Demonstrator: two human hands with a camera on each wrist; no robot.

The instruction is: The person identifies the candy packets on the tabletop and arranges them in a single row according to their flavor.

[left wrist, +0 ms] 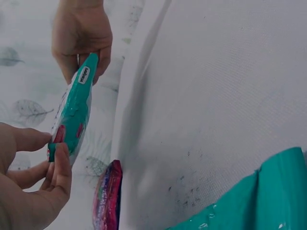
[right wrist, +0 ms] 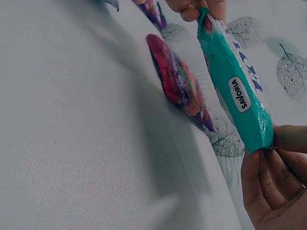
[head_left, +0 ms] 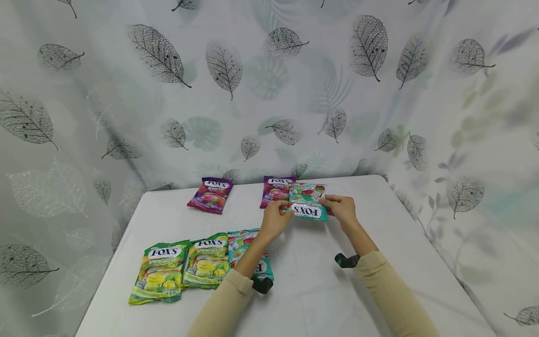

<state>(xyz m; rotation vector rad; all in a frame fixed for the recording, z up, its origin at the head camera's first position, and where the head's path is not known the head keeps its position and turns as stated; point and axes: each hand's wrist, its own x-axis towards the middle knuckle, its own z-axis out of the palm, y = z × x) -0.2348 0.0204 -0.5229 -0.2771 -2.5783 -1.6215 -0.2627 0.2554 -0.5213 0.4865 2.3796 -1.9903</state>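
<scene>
A teal candy bag [head_left: 308, 202] marked FOX'S, its lettering upside down in the head view, is held up over the back of the table between both hands. My left hand [head_left: 275, 219] pinches one end of it between thumb and fingers. At the opposite end my right hand [head_left: 342, 209] pinches it the same way. Both wrist views show the bag edge-on, a white label [right wrist: 240, 94] on its side and daylight between it and the tabletop. Behind its left edge lies a purple candy bag [head_left: 273, 189], partly hidden.
Another purple candy bag [head_left: 210, 195] lies at the back left. Two green candy bags [head_left: 159, 271] sit side by side at the front left. A second teal bag [head_left: 240, 241] adjoins them, partly covered by my left forearm. A leaf-print curtain [head_left: 269, 93] hangs behind the white table [head_left: 311, 290].
</scene>
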